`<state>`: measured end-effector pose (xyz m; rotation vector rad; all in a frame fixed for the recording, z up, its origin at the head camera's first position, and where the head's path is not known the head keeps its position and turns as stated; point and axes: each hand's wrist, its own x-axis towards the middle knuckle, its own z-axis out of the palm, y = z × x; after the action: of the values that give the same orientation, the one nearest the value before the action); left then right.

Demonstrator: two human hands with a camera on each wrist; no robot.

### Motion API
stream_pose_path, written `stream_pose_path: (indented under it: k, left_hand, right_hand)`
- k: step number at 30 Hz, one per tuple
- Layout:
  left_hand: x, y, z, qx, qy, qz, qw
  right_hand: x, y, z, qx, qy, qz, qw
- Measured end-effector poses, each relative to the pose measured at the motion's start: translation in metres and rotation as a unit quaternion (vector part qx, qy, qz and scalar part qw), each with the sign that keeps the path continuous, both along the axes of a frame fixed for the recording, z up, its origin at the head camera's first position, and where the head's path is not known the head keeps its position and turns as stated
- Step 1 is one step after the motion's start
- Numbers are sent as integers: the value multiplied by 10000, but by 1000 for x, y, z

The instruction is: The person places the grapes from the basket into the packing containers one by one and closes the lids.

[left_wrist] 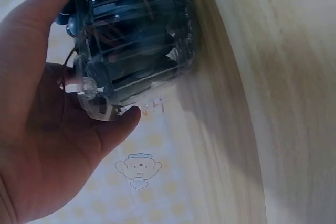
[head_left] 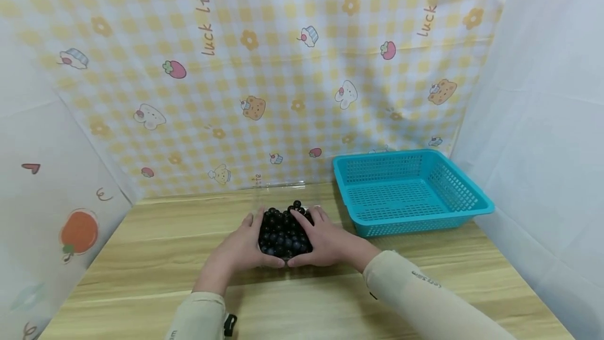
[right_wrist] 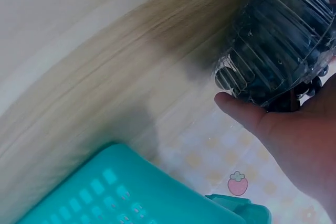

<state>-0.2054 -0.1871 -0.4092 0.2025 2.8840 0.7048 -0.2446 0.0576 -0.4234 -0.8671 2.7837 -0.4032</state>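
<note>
A clear plastic box (left_wrist: 144, 40) full of dark round berries (head_left: 283, 232) is held between my two hands at the middle of the wooden table. My left hand (head_left: 245, 243) grips its left side, and my right hand (head_left: 326, 241) grips the right side. Both thumbs meet along the near edge in the head view. Behind the berries, the transparent lid (head_left: 290, 189) stands raised. A single berry (head_left: 297, 204) sits highest, at the far edge of the heap. The ribbed plastic wall (right_wrist: 273, 40) shows in the right wrist view. Whether the box's base touches the table, I cannot tell.
A turquoise perforated basket (head_left: 415, 219) stands at the back right of the table (head_left: 155, 256), beyond my right hand. A yellow checked cloth (head_left: 283, 77) hangs along the back. White cloth (head_left: 542, 135) borders the right side.
</note>
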Motion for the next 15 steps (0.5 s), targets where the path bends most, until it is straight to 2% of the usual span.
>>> stream_pose_path:
  k: [9, 15]
  left_hand:
    - [2, 3, 5, 146, -93, 29, 9998]
    - [1, 3, 2, 71, -9, 40, 10000]
  right_hand:
    - [4, 2, -1, 13, -60, -21, 10000]
    - [6, -2, -2, 2, 27, -77, 10000]
